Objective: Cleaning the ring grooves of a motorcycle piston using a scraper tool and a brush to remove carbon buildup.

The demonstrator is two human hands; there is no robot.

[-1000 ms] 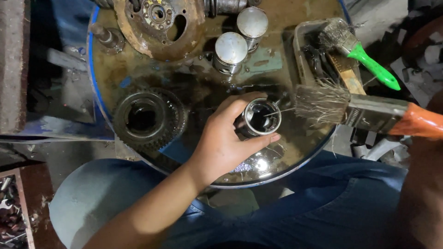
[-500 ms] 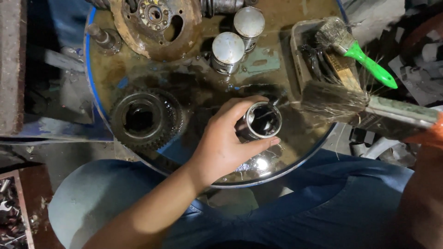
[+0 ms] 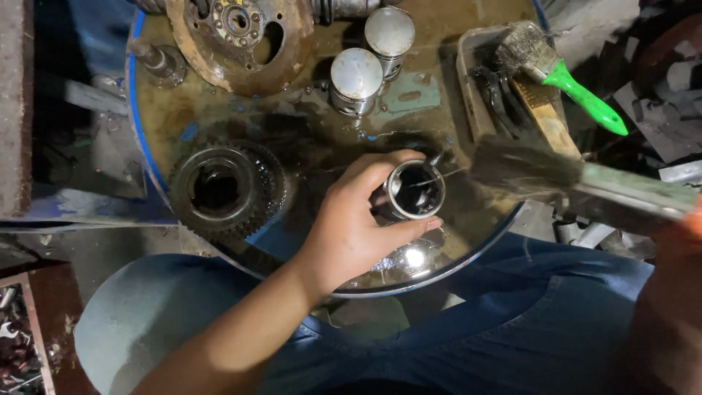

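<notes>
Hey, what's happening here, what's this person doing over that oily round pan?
A person sits over a round blue-rimmed pan of dark oily liquid and engine parts. Their left hand grips a short metal sleeve, open end up. Their right hand, at the frame edge, holds a wide paintbrush with its bristles beside the sleeve. A large gear, two pistons and a rusty disc sit in the pan; a green-handled brush lies in a small tray.

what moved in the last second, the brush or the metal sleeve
The brush moved: the right hand drew it back to the right, off the sleeve's mouth, its bristles now blurred just beside it. The left hand kept its grip on the metal sleeve in the same spot. The gear and two pistons stayed put.
</notes>
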